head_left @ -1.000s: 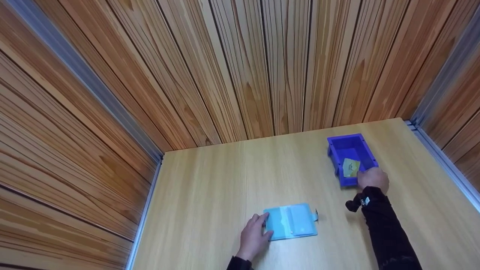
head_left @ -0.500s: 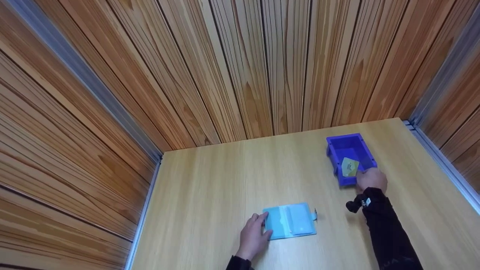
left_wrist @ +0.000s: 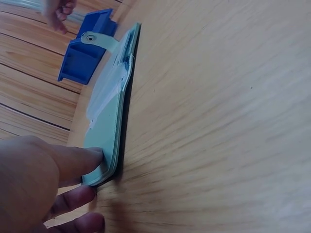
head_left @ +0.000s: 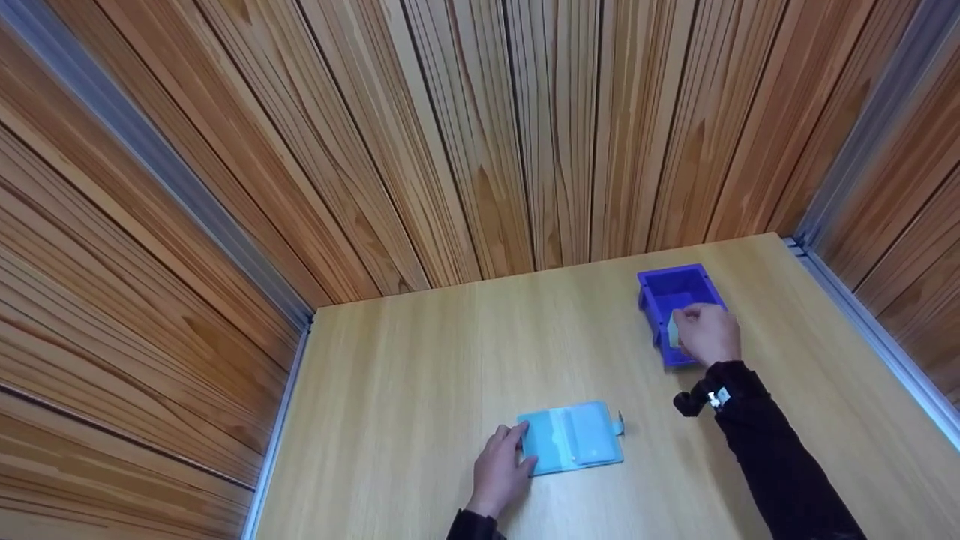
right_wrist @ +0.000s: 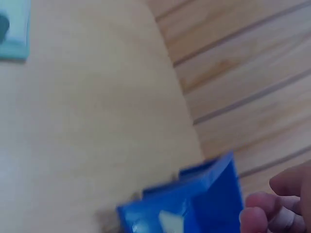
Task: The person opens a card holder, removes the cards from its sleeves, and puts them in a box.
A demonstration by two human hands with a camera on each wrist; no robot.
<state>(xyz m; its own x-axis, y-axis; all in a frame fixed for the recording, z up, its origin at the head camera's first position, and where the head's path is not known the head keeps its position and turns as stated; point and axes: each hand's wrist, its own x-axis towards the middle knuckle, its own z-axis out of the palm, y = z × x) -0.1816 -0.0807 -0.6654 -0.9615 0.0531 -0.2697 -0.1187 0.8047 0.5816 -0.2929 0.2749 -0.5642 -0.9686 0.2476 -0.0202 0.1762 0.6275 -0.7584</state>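
Note:
A light-blue card holder (head_left: 571, 438) lies unfolded on the table, with clear sleeves and a snap strap on its right side. My left hand (head_left: 496, 469) grips its left edge. In the left wrist view the thumb (left_wrist: 90, 159) lies on the cover and the fingers (left_wrist: 73, 200) are at the edge. My right hand (head_left: 709, 332) is over the near part of a blue-purple bin (head_left: 675, 279), fingers loosely curled. A pale yellow-green card (head_left: 673, 331) is partly hidden by that hand. In the right wrist view this card (right_wrist: 172, 222) lies in the bin, apart from the fingers (right_wrist: 254, 219).
The wooden tabletop (head_left: 420, 360) meets a wood-panelled wall (head_left: 495, 135) at the back. Metal rails run along the left side (head_left: 281, 420) and the right side (head_left: 870, 322).
My right hand has left the bin's near right rim and moved up and left over the bin, covering part of the card. The left hand stays on the card holder. The head view has shifted slightly.

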